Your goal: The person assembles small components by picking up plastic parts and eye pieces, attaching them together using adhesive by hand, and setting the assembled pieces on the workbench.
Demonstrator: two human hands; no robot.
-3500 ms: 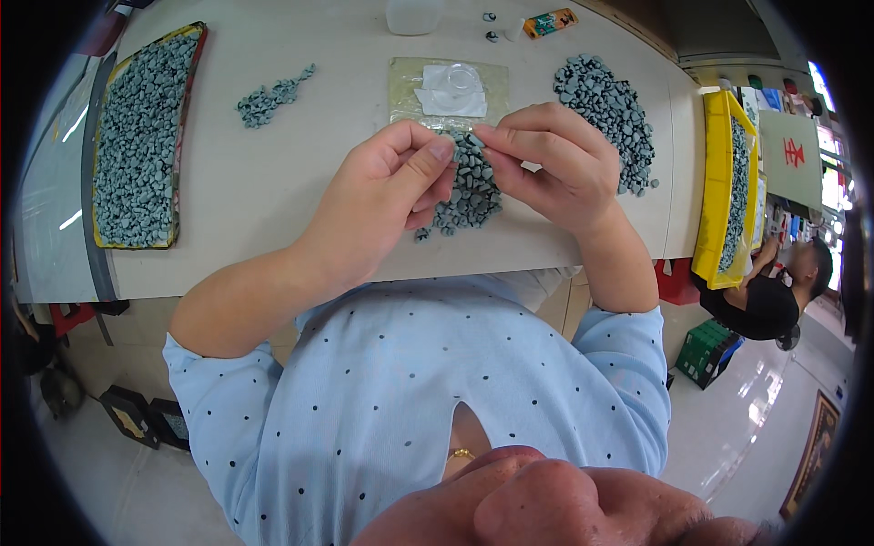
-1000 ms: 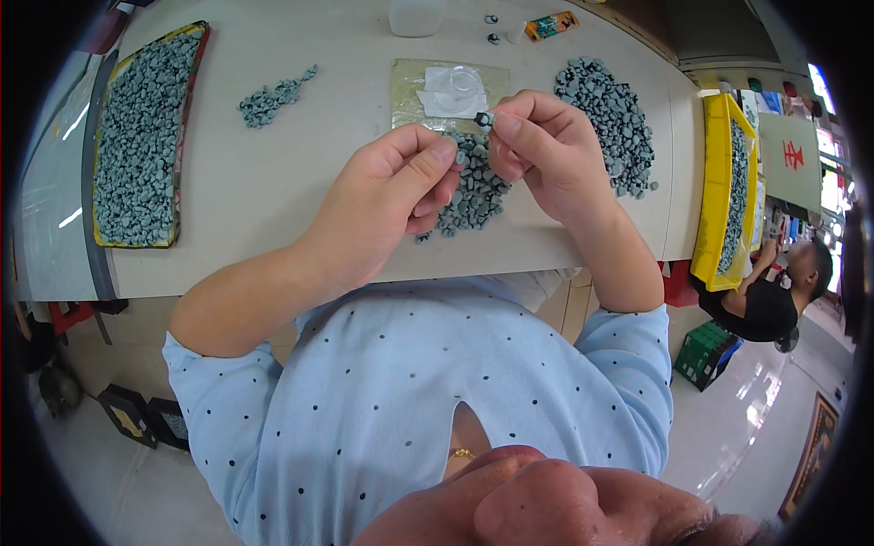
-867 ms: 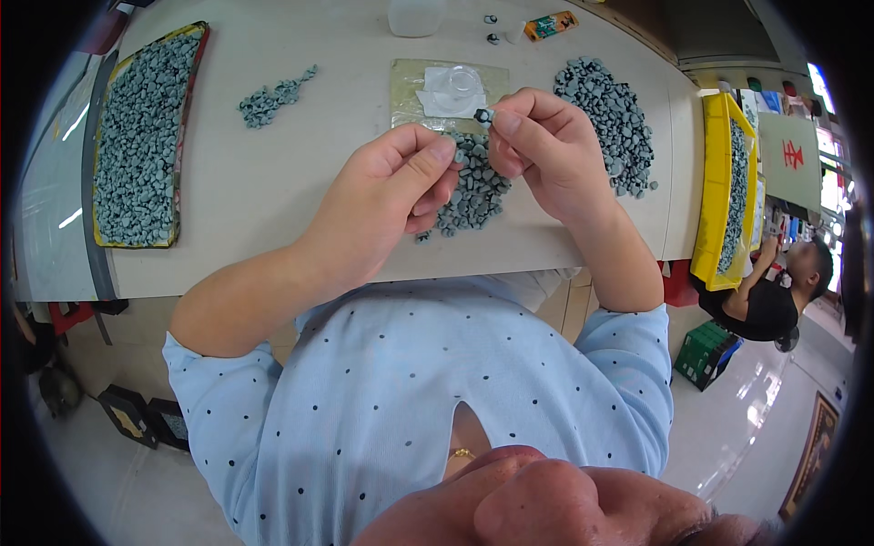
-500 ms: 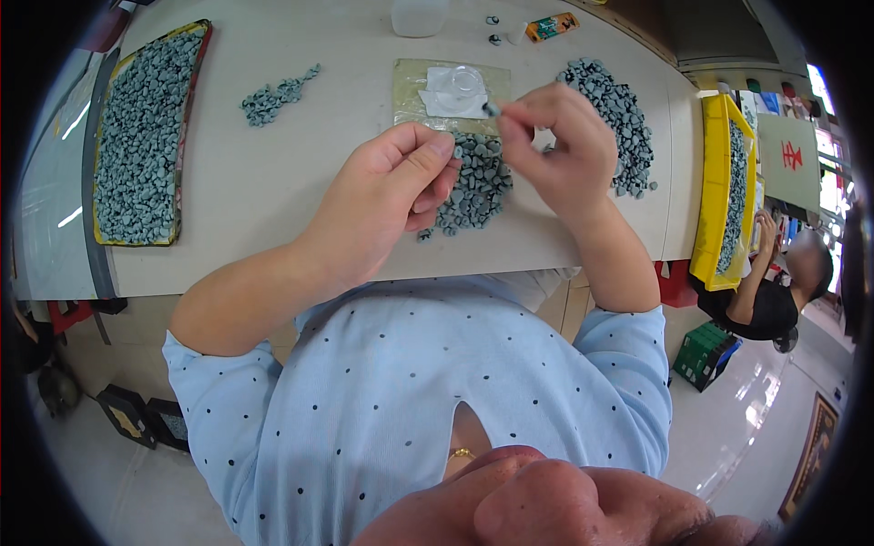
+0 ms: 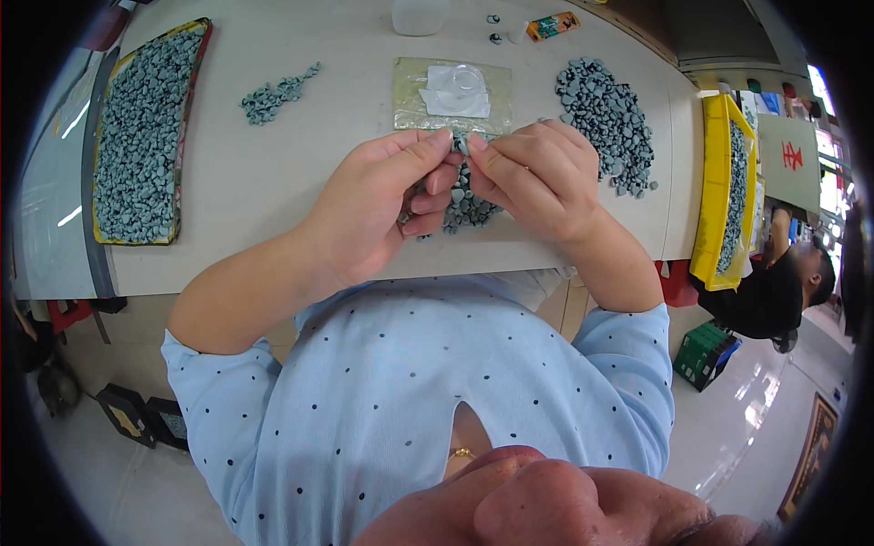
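Note:
Close together over the table, my left hand [image 5: 378, 191] and my right hand [image 5: 546, 177] meet at the fingertips. Between them is a small grey-green stone-like piece with a dark part [image 5: 460, 143]. My left thumb and forefinger pinch it from one side, the right thumb and forefinger from the other. Whether it is one piece or two pressed together I cannot tell. Just below the hands lies a pile of similar pieces [image 5: 472, 211], partly covered by my fingers. Beyond them sits a yellowish, plastic-covered pad [image 5: 407, 100] with white paper and a clear ring [image 5: 468, 79].
A bigger heap of pieces [image 5: 601, 123] lies to the right, a small cluster [image 5: 266, 105] to the left. A full tray [image 5: 188, 127] stands far left; a yellow crate [image 5: 711, 218] is at the right edge. Another person [image 5: 774, 287] sits beyond it.
My right hand has come left and down from beside the pad, carrying a small piece to my left fingertips. The left hand has barely moved. The other person has shifted.

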